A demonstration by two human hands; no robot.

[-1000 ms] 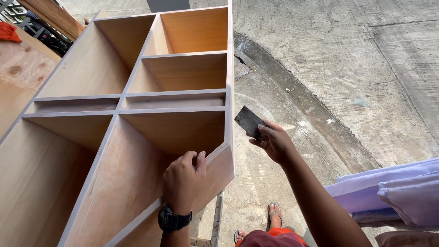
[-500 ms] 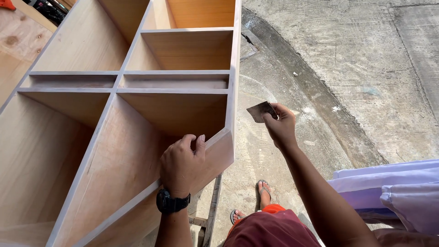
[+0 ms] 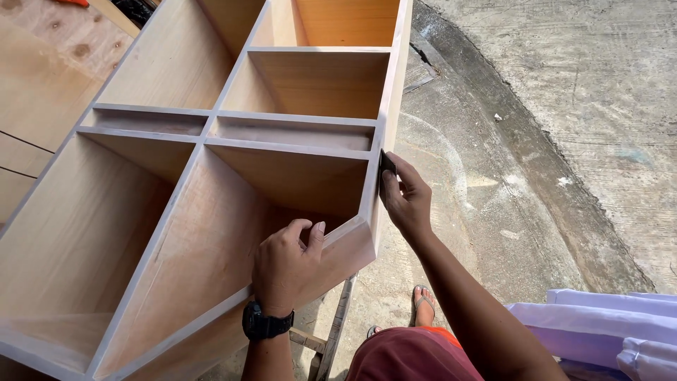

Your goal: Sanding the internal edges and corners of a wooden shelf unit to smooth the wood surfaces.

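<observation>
Dark scraper pinched in right hand against cabinet; left hand grips edge.

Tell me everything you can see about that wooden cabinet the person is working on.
The cabinet is pale bare wood, lying on its back with open compartments facing up: large bays, two shallow slots and square cubbies beyond. The left hand grips its near edge panel; the right hand presses a small dark scraper against its right side. Concrete floor lies beside it.

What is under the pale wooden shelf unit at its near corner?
Under the pale wooden shelf unit a rough wooden stand shows on the grey concrete floor. The unit covers the rest of the stand.
</observation>
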